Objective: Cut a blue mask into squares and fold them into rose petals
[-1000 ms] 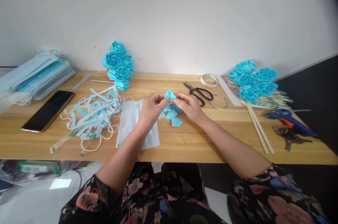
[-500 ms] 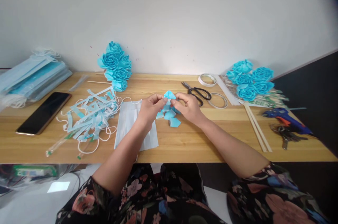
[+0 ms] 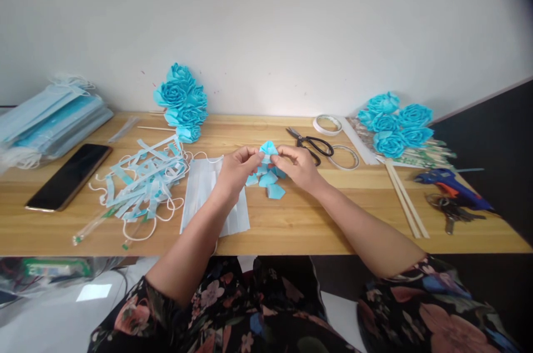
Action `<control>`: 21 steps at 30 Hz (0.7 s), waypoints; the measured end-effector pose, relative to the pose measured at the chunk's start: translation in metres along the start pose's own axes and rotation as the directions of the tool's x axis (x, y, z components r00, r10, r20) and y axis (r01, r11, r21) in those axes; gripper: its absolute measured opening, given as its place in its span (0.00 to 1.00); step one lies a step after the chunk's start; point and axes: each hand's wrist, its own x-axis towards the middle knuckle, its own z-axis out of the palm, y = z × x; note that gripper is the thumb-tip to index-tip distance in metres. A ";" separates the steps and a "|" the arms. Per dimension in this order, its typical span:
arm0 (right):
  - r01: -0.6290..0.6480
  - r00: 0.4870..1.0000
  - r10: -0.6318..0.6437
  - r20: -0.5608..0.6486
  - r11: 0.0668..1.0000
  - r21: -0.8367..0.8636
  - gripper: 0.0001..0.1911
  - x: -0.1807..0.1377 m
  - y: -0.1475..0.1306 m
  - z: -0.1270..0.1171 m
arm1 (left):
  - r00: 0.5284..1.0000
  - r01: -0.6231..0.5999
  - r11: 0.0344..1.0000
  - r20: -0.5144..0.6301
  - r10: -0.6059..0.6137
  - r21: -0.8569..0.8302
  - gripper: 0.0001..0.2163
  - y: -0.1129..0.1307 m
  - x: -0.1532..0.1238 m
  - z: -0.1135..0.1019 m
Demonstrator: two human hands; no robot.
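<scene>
A small light-blue petal piece (image 3: 268, 148), cut from thin mask-like fabric, is pinched between both hands above the table. My left hand (image 3: 238, 170) holds its left edge with thumb and fingertips; my right hand (image 3: 297, 166) grips the right edge the same way. Just beneath them lie several more blue cut petals (image 3: 275, 191), partly hidden by my fingers. A pale face mask (image 3: 200, 186) lies flat under my left forearm. Black-handled scissors (image 3: 318, 146) rest open beyond my right hand.
Mask strips and ear loops (image 3: 145, 181) lie tangled at left, near a phone (image 3: 69, 177) and stacked masks (image 3: 54, 120). Blue fabric roses (image 3: 183, 97) stand by the wall, others (image 3: 393, 125) at right. Tape rolls (image 3: 327, 125), wooden sticks (image 3: 406, 200), a glue gun (image 3: 453, 187) and keys (image 3: 452, 214) are rightward.
Both hands stay in nearly the same place, still pinching the petal. Its top edge looks slightly more curved and opened out than before.
</scene>
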 end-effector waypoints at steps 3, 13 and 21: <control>-0.014 0.999 0.014 -0.029 1.000 -0.015 0.13 0.001 -0.001 0.000 | 1.000 0.003 1.000 -0.005 -0.002 0.017 0.11 0.000 0.000 0.000; -0.066 0.989 0.071 -0.131 0.997 0.043 0.14 0.004 0.008 -0.001 | 0.993 -0.028 0.997 -0.114 0.037 0.077 0.09 -0.001 0.001 0.001; -0.031 0.998 0.031 -0.060 1.000 -0.006 0.14 0.003 0.002 0.001 | 0.999 -0.020 0.997 -0.032 0.022 0.071 0.09 0.000 0.000 0.003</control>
